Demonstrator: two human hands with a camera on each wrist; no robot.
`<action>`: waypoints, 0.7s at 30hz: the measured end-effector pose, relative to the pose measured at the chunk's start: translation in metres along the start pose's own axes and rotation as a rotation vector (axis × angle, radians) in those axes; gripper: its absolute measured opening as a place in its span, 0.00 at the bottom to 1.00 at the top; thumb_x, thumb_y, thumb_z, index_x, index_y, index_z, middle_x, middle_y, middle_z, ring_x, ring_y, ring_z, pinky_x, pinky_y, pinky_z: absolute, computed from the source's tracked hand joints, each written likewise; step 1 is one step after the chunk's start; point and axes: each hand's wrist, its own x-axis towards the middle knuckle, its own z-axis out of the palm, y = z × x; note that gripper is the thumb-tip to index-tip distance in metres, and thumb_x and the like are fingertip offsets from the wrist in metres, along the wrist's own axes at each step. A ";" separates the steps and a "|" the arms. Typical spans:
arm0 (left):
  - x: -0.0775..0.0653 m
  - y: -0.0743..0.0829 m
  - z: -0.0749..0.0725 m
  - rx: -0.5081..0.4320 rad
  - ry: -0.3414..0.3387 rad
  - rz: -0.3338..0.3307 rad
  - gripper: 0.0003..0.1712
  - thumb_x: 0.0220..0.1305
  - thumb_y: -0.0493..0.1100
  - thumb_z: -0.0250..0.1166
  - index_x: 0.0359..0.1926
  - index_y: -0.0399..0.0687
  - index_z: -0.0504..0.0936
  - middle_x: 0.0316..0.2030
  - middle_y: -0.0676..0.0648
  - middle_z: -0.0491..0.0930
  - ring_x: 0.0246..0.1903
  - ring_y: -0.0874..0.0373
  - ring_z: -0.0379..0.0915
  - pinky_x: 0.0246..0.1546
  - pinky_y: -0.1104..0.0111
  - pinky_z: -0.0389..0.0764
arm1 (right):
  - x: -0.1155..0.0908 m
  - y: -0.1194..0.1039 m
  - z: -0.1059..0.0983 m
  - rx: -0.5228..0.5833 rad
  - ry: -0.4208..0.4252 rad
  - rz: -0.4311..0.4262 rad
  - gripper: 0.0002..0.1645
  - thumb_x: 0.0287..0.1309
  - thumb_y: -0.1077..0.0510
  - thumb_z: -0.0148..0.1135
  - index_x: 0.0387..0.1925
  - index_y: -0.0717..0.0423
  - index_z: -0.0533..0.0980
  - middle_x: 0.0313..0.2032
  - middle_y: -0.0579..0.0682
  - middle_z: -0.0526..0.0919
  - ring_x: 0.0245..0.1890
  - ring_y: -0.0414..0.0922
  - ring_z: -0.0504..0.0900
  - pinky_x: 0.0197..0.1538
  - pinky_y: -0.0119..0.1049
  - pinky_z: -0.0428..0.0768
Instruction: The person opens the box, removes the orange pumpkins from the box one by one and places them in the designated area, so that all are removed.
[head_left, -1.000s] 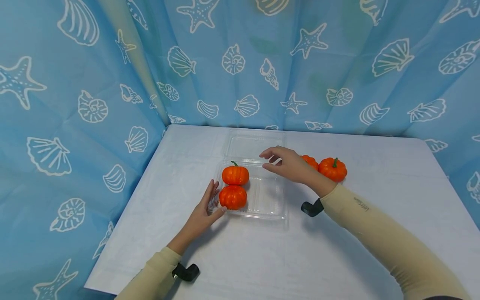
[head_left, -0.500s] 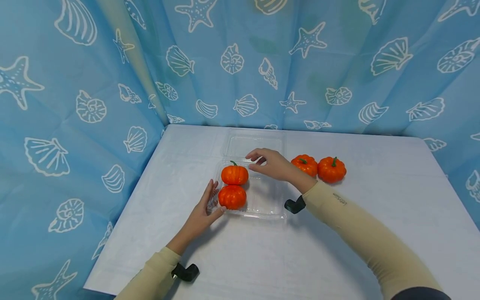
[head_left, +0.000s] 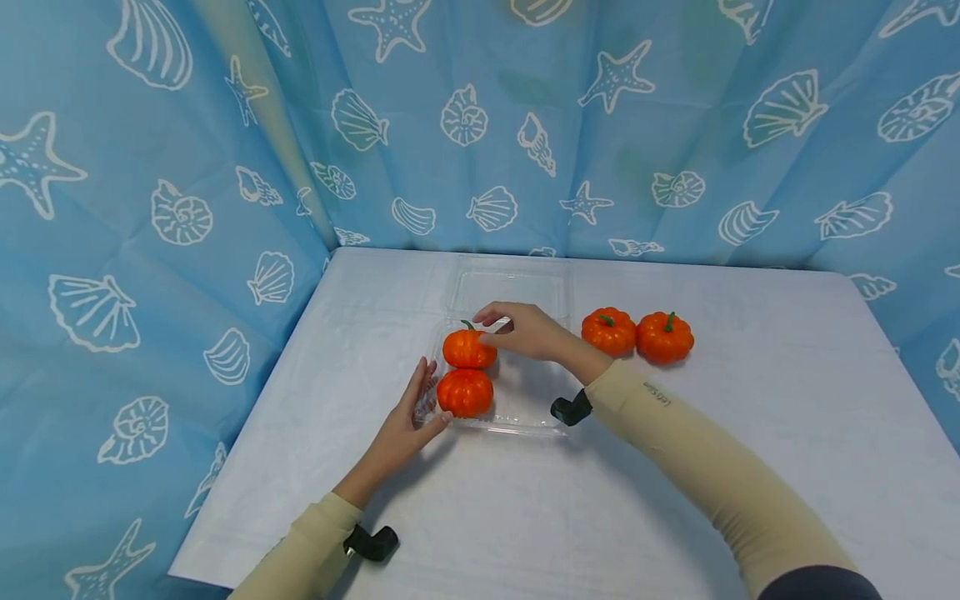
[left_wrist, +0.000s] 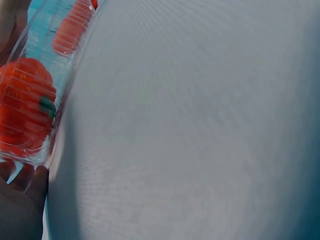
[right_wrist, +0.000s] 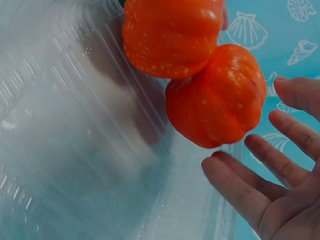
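Head view: an orange front pumpkin point(head_left: 465, 394) and rear pumpkin point(head_left: 461, 350) sit touching in the left part of a clear container point(head_left: 525, 408), its lid point(head_left: 510, 283) lying back on the white desk point(head_left: 637, 517). The left hand point(head_left: 401, 433) rests against the container's left side, grip relaxed and mostly straight. The right hand point(head_left: 528, 329) is at the rear pumpkin, grip loosely spread around nothing. Right of the container, a third pumpkin point(head_left: 608, 333) and a fourth pumpkin point(head_left: 665, 340) sit side by side.
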 end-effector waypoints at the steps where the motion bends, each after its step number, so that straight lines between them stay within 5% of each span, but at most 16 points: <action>1: 0.000 0.000 0.000 0.000 0.000 -0.005 0.56 0.67 0.50 0.68 0.83 0.56 0.41 0.79 0.50 0.52 0.78 0.50 0.46 0.74 0.42 0.47 | 0.000 -0.001 0.001 0.004 -0.005 0.006 0.26 0.66 0.49 0.67 0.63 0.49 0.77 0.60 0.54 0.80 0.57 0.54 0.81 0.57 0.45 0.83; 11: 0.001 -0.002 0.000 0.003 -0.010 -0.009 0.55 0.68 0.49 0.68 0.83 0.55 0.40 0.79 0.53 0.51 0.78 0.53 0.46 0.75 0.44 0.47 | 0.008 -0.008 0.015 -0.066 -0.015 0.045 0.27 0.66 0.46 0.67 0.64 0.47 0.78 0.61 0.50 0.80 0.65 0.52 0.74 0.66 0.53 0.75; 21: 0.000 -0.002 -0.001 0.010 -0.017 -0.011 0.55 0.69 0.50 0.67 0.83 0.58 0.39 0.80 0.53 0.51 0.79 0.53 0.45 0.75 0.44 0.47 | 0.010 -0.006 0.021 -0.066 0.000 0.035 0.27 0.65 0.50 0.69 0.63 0.51 0.77 0.61 0.53 0.79 0.60 0.51 0.77 0.60 0.44 0.81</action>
